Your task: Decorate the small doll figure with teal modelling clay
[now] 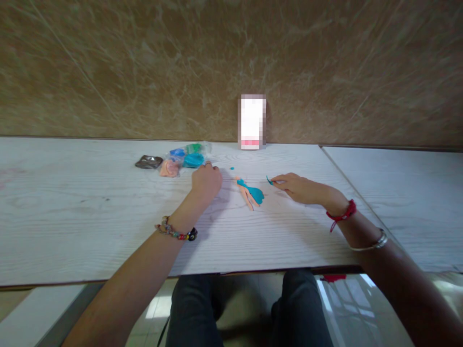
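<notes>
My right hand (294, 187) pinches a thin curved strip of teal clay (268, 180) between thumb and fingertips, just above the table. Left of it lies a flat clay figure (246, 193) with peach limbs and a teal dress or cape (255, 193). A small teal clay bit (232, 168) rests beyond the figure's upper end. My left hand (207, 180) is curled on the table, left of the figure, its fingertips turned away, so what they hold, if anything, is hidden. Close to its knuckles is a bag of teal clay (193, 160).
More bagged clay lies at the back left: peach (169, 168), dark brown (148, 162), blue (177, 153) and green (194, 148). A blurred phone-like screen (252, 121) leans on the marbled wall (325, 72). The white wood-grain table (90, 217) has a seam at right.
</notes>
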### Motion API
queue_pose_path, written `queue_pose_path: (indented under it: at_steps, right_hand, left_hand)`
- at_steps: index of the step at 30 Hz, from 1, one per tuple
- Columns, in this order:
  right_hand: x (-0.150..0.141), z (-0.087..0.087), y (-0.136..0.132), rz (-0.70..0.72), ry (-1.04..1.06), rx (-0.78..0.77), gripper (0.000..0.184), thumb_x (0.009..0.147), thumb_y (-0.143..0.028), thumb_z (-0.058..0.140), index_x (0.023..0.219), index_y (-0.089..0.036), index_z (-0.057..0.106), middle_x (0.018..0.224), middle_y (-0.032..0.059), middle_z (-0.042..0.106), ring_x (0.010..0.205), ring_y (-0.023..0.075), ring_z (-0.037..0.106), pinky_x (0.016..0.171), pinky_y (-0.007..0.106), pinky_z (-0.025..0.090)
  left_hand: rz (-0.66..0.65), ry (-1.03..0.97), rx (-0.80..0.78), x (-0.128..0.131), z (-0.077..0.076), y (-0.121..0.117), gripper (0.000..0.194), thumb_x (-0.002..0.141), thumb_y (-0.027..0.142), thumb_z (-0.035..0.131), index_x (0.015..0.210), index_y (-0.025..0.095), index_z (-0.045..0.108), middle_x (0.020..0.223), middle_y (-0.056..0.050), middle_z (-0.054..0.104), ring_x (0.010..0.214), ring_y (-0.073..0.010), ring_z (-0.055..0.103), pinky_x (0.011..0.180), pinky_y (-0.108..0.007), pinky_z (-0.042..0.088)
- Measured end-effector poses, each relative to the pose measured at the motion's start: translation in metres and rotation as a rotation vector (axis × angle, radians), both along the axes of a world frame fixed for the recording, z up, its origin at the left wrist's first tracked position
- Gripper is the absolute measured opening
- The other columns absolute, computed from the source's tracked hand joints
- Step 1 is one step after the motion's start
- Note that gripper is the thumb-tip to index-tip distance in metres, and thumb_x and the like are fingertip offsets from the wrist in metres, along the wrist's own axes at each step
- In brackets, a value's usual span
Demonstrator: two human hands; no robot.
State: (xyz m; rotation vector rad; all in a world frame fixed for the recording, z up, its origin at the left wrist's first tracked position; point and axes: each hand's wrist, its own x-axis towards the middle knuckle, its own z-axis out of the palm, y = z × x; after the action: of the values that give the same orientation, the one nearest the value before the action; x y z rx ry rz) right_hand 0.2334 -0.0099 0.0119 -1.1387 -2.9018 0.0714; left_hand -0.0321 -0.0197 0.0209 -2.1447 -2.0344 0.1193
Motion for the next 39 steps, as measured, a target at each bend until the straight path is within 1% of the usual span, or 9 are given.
queue_pose_path:
  at_steps: [4,8,12,15,18,25,27,32,39]
  right_hand:
    - [0.014,0.002,0.002,0.061,0.015,-0.151,0.051,0.083,-0.008,0.036,0.131,-0.019,0.048,0.139,0.0077,0.046,0.125,0.0206,0.044,0.104,0.045,0.036]
    - [0.03,-0.001,-0.003,0.051,0.147,-0.192,0.053,0.089,-0.02,0.033,0.142,-0.02,0.03,0.144,0.007,0.039,0.131,0.0174,0.036,0.107,0.042,0.033]
    - [0.025,-0.012,-0.007,-0.032,0.17,-0.048,0.05,0.093,-0.028,0.03,0.141,-0.017,0.03,0.143,0.0116,0.039,0.132,0.0213,0.035,0.105,0.045,0.035]
    - [0.014,-0.018,-0.013,0.016,0.072,0.049,0.047,0.095,-0.031,0.026,0.139,-0.017,0.035,0.143,0.0104,0.04,0.133,0.0225,0.032,0.104,0.048,0.034]
    - [0.009,-0.019,-0.02,0.038,0.019,0.098,0.047,0.096,-0.032,0.023,0.141,-0.019,0.032,0.144,0.01,0.037,0.133,0.0223,0.033,0.106,0.053,0.027]
    - [0.015,-0.013,-0.028,-0.038,0.094,-0.006,0.057,0.096,-0.037,0.021,0.147,-0.016,0.007,0.149,0.0136,0.026,0.137,0.0204,0.023,0.109,0.051,0.024]
    - [0.016,-0.012,-0.029,-0.055,0.103,0.003,0.057,0.096,-0.037,0.021,0.146,-0.016,0.008,0.149,0.0132,0.025,0.138,0.0205,0.022,0.109,0.051,0.022]
    - [0.017,-0.017,-0.03,-0.008,0.054,0.046,0.058,0.094,-0.04,0.027,0.144,-0.014,0.019,0.144,0.0163,0.036,0.132,0.0233,0.036,0.111,0.052,0.019]
    - [0.016,-0.016,-0.029,-0.006,0.12,0.045,0.057,0.095,-0.038,0.023,0.146,-0.017,0.011,0.147,0.0129,0.032,0.135,0.0223,0.029,0.111,0.051,0.019]
  left_hand:
    - [0.009,0.002,-0.009,0.002,0.002,-0.001,0.039,0.091,0.022,0.027,0.108,0.005,0.057,0.112,-0.021,0.055,0.1,-0.0281,0.055,0.07,-0.03,0.041]
    - [0.014,0.021,-0.008,0.004,0.002,-0.002,0.037,0.091,0.021,0.028,0.107,0.004,0.057,0.112,-0.02,0.055,0.1,-0.0287,0.055,0.07,-0.031,0.042]
    - [0.025,0.018,-0.019,0.004,0.001,0.0,0.037,0.09,0.02,0.029,0.109,0.003,0.056,0.114,-0.021,0.053,0.102,-0.0298,0.054,0.07,-0.032,0.043]
    - [0.029,0.031,-0.015,0.004,0.001,0.001,0.038,0.09,0.018,0.028,0.109,0.003,0.056,0.113,-0.022,0.053,0.103,-0.03,0.054,0.071,-0.032,0.043]
    - [0.029,0.05,-0.012,0.004,0.0,0.001,0.039,0.09,0.019,0.027,0.109,0.003,0.056,0.111,-0.022,0.054,0.102,-0.0301,0.054,0.071,-0.032,0.043]
    - [0.022,0.053,-0.027,0.004,0.003,-0.002,0.04,0.09,0.022,0.027,0.11,0.004,0.056,0.114,-0.022,0.053,0.102,-0.0292,0.053,0.072,-0.032,0.043]
    - [0.026,0.046,-0.032,0.004,0.004,-0.002,0.04,0.09,0.023,0.027,0.111,0.004,0.056,0.114,-0.022,0.053,0.103,-0.0294,0.053,0.071,-0.032,0.043]
    - [0.027,0.037,-0.016,0.003,0.003,-0.001,0.039,0.091,0.022,0.028,0.111,0.004,0.056,0.115,-0.022,0.053,0.104,-0.0294,0.052,0.072,-0.032,0.044]
    - [0.018,0.024,-0.015,0.003,0.002,-0.001,0.039,0.091,0.022,0.028,0.11,0.004,0.056,0.114,-0.021,0.054,0.103,-0.0291,0.053,0.073,-0.032,0.044]
